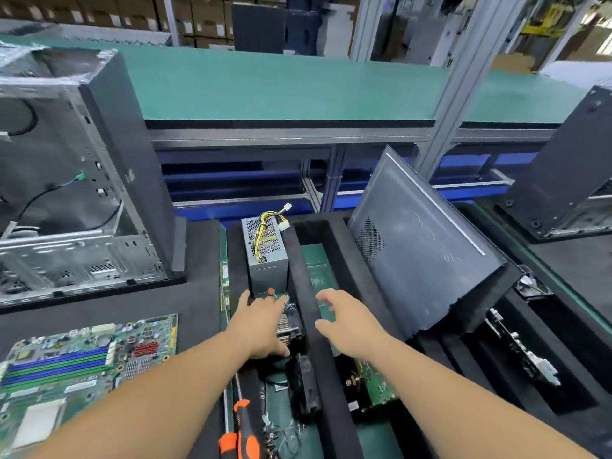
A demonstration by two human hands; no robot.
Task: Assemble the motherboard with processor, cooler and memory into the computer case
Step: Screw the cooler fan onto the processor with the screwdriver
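Touching finned metal cooler (287, 327): left hand (265, 323).

Left hand (263, 321) reaching forward palm down, right hand (344, 321) open, fingers spread

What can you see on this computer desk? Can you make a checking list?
Surface: black foam mat, compartmented foam tray.
Job's things: motherboard lying flat on mat; open computer case behind it; finned cooler in tray.
Clutter: power supply, side panel, orange-handled screwdriver.
Hands: left hand on cooler; right hand open over tray.
Cables: yellow-black bundle on power supply.
Surroundings: green conveyor belt, stacked cartons.
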